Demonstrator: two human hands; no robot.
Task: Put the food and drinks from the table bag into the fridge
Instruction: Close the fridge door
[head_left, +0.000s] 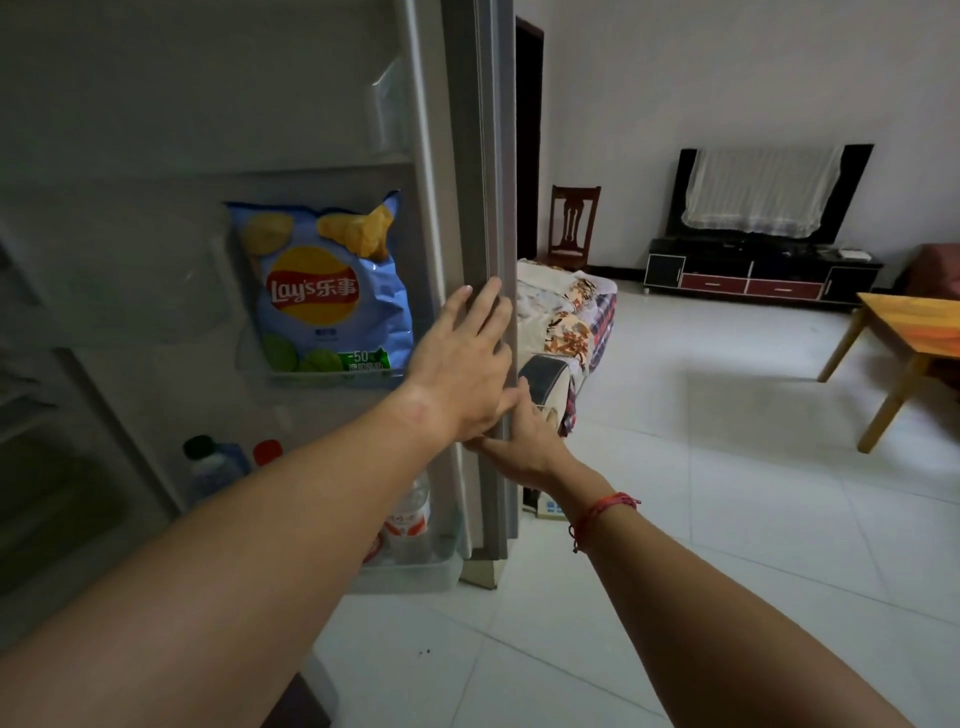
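Observation:
The fridge door (480, 156) stands open in front of me, its inner side facing me. A blue Lay's chip bag (327, 291) stands upright in the middle door shelf. Bottles sit in the lower door shelf: one with a green cap (200, 447), one with a red cap (267, 451) and a clear one (413, 512), partly hidden by my left arm. My left hand (462, 369) lies with straight fingers flat on the door's edge. Just below it, my right hand (514, 441) holds the same edge, its fingers hidden behind the door.
Right of the door lies a sofa under a patterned blanket (566, 317), with a wooden chair (571, 226) behind it. A TV stand (758, 273) with a covered TV lines the far wall. A wooden table (904, 332) stands at the right on the white tiled floor.

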